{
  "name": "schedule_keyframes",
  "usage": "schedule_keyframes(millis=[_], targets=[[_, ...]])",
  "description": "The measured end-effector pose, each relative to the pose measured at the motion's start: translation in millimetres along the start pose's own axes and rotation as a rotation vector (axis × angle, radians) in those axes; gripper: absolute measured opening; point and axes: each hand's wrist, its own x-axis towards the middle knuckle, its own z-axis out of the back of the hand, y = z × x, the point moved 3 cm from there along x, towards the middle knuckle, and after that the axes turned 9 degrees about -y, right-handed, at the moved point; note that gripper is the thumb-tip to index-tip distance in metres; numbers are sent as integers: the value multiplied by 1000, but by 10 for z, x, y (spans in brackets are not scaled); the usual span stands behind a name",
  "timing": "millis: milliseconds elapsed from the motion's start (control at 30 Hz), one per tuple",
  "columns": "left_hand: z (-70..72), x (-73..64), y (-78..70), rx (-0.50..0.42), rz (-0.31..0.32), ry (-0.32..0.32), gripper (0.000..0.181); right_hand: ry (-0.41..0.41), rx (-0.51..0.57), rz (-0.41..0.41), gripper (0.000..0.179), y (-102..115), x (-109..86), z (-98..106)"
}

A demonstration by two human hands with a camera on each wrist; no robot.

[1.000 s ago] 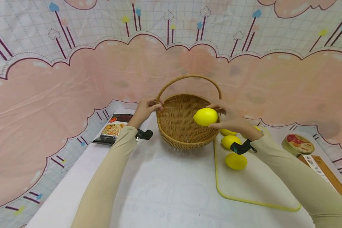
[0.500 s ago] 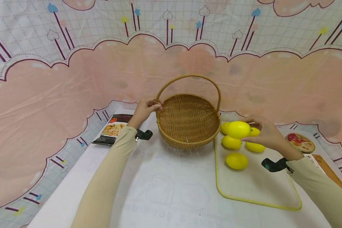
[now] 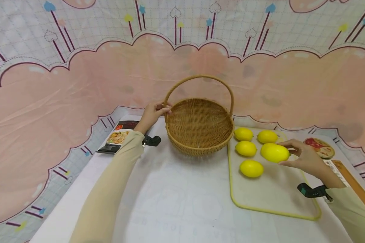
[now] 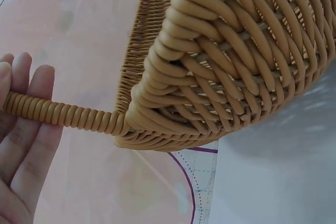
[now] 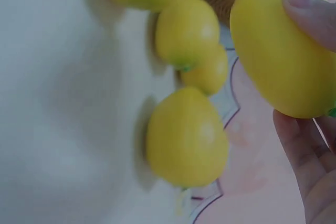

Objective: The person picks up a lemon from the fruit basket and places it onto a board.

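Note:
My left hand (image 3: 153, 114) holds the wicker basket (image 3: 200, 125) by the base of its arched handle (image 4: 63, 115), where handle and rim meet. The basket's mouth leans toward me, so its woven inside shows. My right hand (image 3: 304, 157) pinches a yellow lemon (image 3: 273, 153) between thumb and fingers, over the right part of the cutting board (image 3: 280, 195). In the right wrist view this held lemon (image 5: 283, 51) is at the upper right, apart from the others. Several more lemons (image 3: 251, 168) lie on the board, close to the basket's right side.
A black food packet (image 3: 117, 137) lies left of the basket, behind my left forearm. Right of the board are a round tin (image 3: 320, 147) with a picture lid and a brown box (image 3: 353, 182). A patterned cloth (image 3: 200, 60) hangs behind the white table (image 3: 176, 202).
My right hand, with the lemon, has moved from in front of the basket rightward and lower, over the board. The left hand keeps its grip on the basket. The view has shifted slightly.

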Motion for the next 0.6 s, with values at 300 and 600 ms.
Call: schedule_keyframes(millis=[300,600], targets=[[23,105,46,-6,71,3,29,21,4,-78,51,-267,-152,-37],[41,142,42,-17,101,-12,29,100,-11,-177,51,-428,-284,-117]])
